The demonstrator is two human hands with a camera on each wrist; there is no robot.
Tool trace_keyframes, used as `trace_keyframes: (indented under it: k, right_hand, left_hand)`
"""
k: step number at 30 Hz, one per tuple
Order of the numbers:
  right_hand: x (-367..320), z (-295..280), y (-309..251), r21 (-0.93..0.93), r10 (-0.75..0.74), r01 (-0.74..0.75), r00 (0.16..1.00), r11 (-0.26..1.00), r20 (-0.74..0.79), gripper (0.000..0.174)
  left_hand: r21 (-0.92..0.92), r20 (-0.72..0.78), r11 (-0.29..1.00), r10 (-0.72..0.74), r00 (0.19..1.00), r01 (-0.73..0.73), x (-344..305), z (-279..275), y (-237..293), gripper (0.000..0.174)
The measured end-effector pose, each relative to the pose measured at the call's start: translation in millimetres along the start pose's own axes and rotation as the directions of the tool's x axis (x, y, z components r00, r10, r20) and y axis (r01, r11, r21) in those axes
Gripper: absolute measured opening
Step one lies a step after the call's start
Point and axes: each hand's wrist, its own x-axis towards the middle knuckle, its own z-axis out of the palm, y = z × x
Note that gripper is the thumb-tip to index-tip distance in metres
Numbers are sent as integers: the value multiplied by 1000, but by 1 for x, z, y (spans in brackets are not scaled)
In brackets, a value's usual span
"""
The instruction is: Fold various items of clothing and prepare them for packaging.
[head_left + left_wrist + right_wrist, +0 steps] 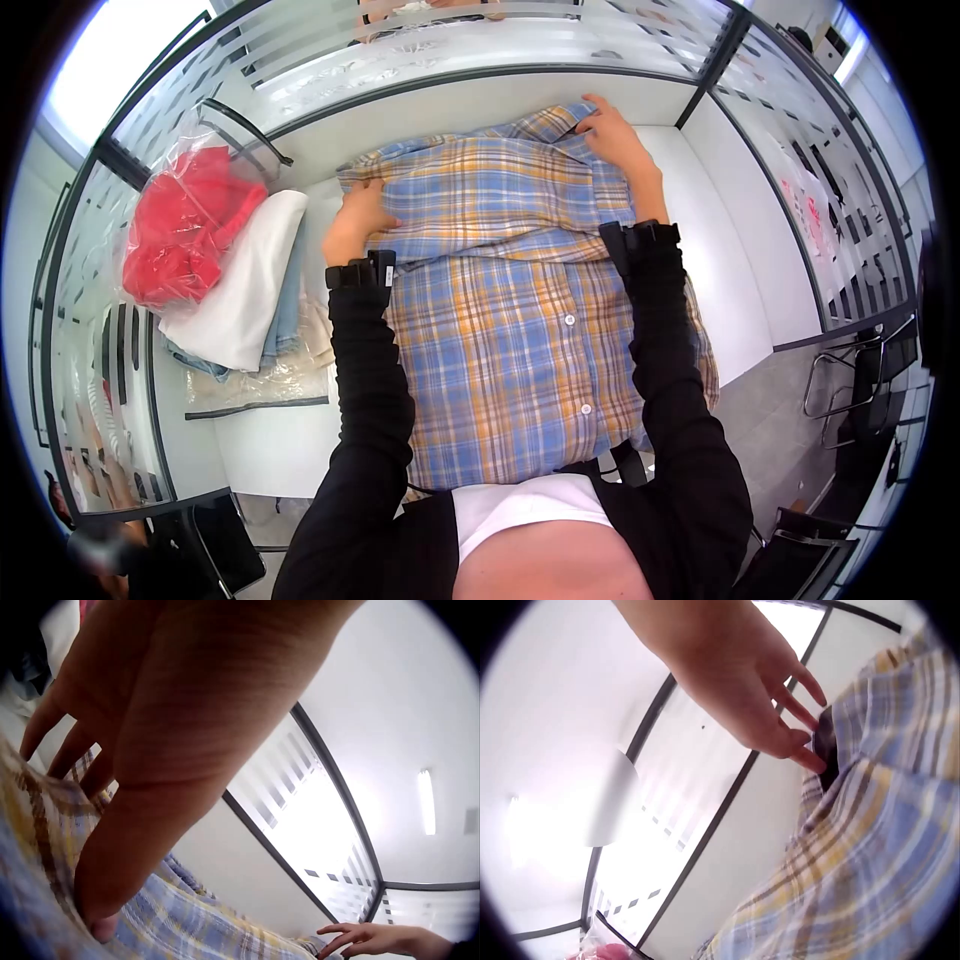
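A blue, yellow and white plaid button-up shirt (500,350) lies spread before me, its far part folded over in a wide band. My left hand (358,220) rests on the left side of this band. Its thumb (105,922) presses into the cloth, and the other fingers are spread farther along. At the far right corner, my right hand (615,140) reaches to the shirt's edge with loosely bent, spread fingers. In the right wrist view, fingertips touch a dark opening (827,750) in the cloth.
A white table (725,300) with low walls and striped glass panels surrounds the work. To the left lie a red garment in clear plastic (185,225), a folded white garment (240,290), blue denim (285,310) and a clear bag (265,385). A chair (850,375) stands at right.
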Motion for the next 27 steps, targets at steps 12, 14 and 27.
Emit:
trace_keyframes:
  k: [12,14,27]
  right_hand:
    - [9,22,-4,-297,-98,56,987,953,-127,48]
    - [12,12,-12,-311,-179,105,959,944,-218,49]
    - [18,-18,-61,-325,-315,202,883,924,-347,62]
  left_hand:
    - [22,-2,999,32,999,-32,0,-1,2,72]
    - [13,-34,997,72,997,-71,-3,-4,3,69]
    - [169,-449,797,586,675,-580,-33,-23,120,51]
